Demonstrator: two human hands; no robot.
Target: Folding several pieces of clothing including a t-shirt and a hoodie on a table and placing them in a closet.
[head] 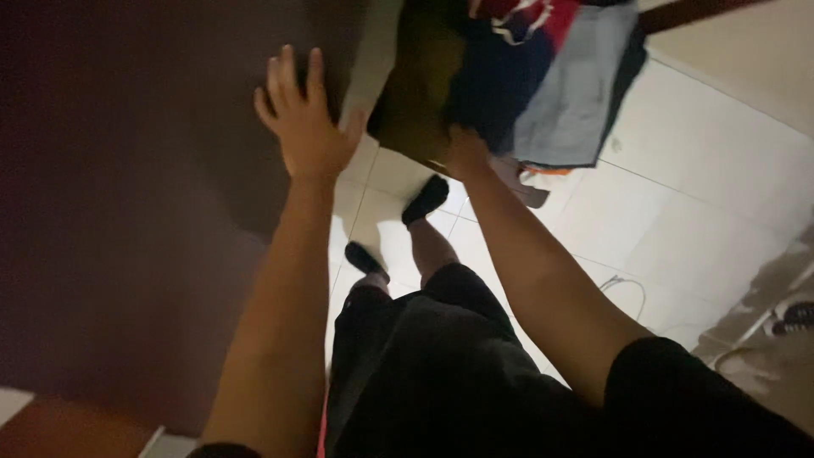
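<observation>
Clothes (543,76), piled at upper centre, are gripped underneath, apparently, by the right hand (466,151), while the left hand (303,119) presses spread-fingered against the dark door (127,187).

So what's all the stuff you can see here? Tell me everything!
Dark brown door or panel: one, left side, under the left hand.
Pile of clothes: one bundle, navy, grey-blue, red, olive and beige, top centre, above the floor.
Floor tiles: many, white, right and centre.
Thin cord: one, pale, on the tiles at right.
Socks: two, black, on the feet at centre.
Shorts: one pair, black, bottom centre.
Left hand: one, fingers spread flat on the dark panel.
Right hand: one, pressed up under the clothes pile; fingers hidden.
</observation>
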